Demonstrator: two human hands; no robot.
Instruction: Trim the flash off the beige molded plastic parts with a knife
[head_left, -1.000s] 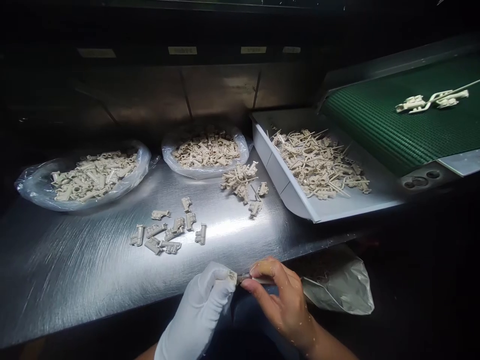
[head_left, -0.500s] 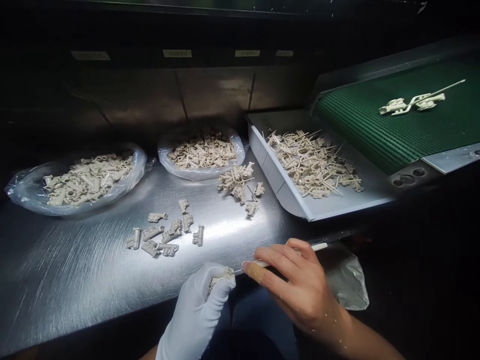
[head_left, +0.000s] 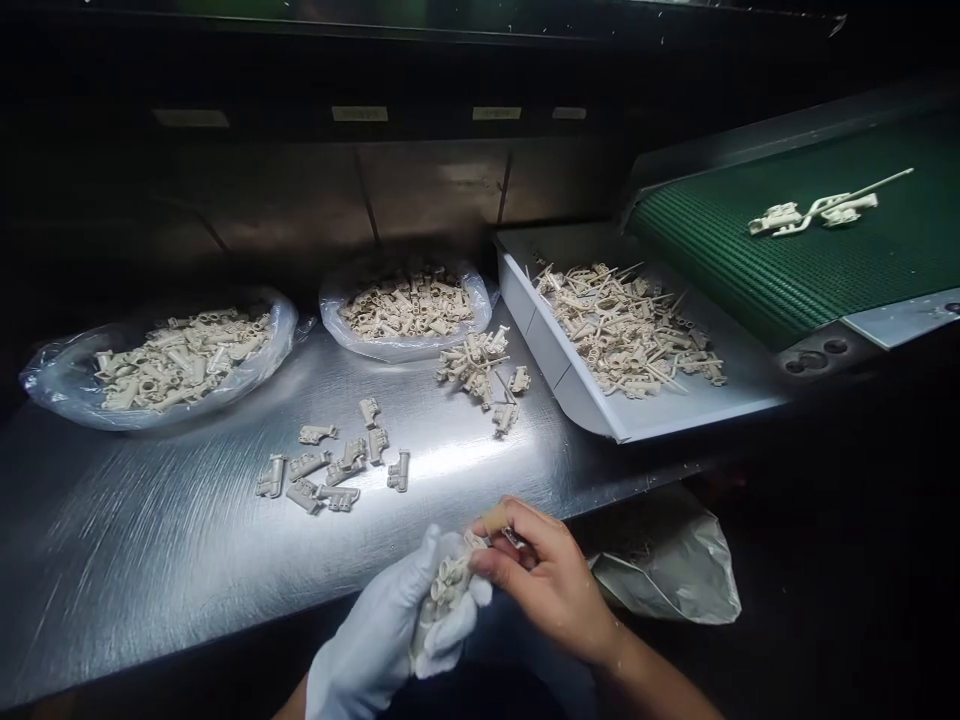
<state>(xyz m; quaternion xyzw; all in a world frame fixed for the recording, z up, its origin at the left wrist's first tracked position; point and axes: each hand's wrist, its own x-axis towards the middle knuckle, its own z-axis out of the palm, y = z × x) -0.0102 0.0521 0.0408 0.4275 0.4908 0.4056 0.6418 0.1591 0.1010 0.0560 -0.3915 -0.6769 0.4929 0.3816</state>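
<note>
In my white-gloved left hand (head_left: 409, 610) lies a bunch of small cream moulded plastic parts (head_left: 450, 582), each a short tube with side bumps. The glove's fingers curl around them from below, the thumb raised alongside. My bare right hand (head_left: 544, 575), with tan tape around one finger, meets the top of the bunch. Its thumb and finger pinch one plastic part (head_left: 475, 541) there. A small dark, shiny bit shows between the right fingers; I cannot make out what it is. Loose plastic parts (head_left: 341, 468) lie on the metal table (head_left: 187, 540) beyond my hands.
Two plastic-lined containers (head_left: 56, 395) (head_left: 397, 350) of parts stand at the back. A white tray (head_left: 570, 395) holds parts with thin stems attached. Beside it, a green conveyor belt (head_left: 825, 270) carries one stemmed piece (head_left: 814, 212). A clustered pile (head_left: 474, 360) sits by the tray; a plastic bag (head_left: 694, 570) hangs below the edge.
My right hand has moved left onto the bunch; the pale stick in it no longer shows. My left hand has turned, exposing the parts in its palm. The belt piece sits slightly further left.
</note>
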